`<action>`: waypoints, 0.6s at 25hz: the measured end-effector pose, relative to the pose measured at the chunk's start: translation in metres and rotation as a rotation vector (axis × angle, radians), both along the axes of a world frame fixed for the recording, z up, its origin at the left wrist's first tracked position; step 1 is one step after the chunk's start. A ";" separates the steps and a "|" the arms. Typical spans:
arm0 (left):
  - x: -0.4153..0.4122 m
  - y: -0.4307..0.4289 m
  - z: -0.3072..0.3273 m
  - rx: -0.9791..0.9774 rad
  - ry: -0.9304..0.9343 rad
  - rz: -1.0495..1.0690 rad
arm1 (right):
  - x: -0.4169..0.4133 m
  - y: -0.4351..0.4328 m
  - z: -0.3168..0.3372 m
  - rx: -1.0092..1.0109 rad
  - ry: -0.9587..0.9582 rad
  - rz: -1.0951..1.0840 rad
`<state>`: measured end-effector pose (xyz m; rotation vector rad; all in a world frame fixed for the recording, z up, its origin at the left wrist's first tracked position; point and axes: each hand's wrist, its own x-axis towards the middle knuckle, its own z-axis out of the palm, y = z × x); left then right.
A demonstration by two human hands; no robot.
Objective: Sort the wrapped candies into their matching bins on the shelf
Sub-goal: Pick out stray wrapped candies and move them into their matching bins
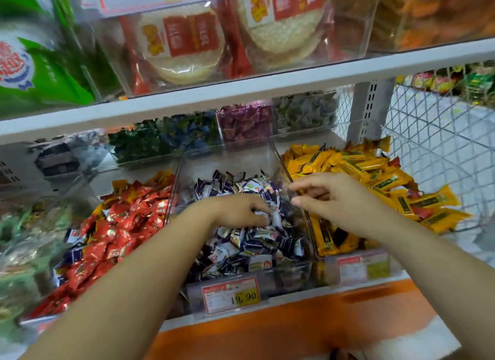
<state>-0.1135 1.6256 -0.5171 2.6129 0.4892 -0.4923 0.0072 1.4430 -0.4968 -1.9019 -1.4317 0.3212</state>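
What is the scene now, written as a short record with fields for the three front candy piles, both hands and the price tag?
front left: red candies, a few purple-and-white ones mixed in
front middle: purple-and-white candies
front right: yellow bars
left hand: in the middle bin, fingers curled round purple-and-white candies
right hand: over the clear divider beside the yellow bars; hold unclear
price tag: 19.90, on the middle bin front
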 end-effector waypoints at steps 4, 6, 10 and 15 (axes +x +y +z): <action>-0.024 -0.009 0.017 0.107 0.179 -0.062 | -0.003 -0.003 0.003 0.003 -0.004 0.001; -0.034 -0.013 0.023 0.142 0.244 -0.059 | -0.004 -0.003 0.004 0.001 -0.003 0.001; -0.051 -0.008 0.050 0.132 0.329 0.029 | -0.004 -0.003 0.005 -0.006 0.009 -0.005; -0.025 0.011 0.049 0.055 -0.089 0.230 | -0.002 -0.001 0.003 -0.020 0.039 -0.014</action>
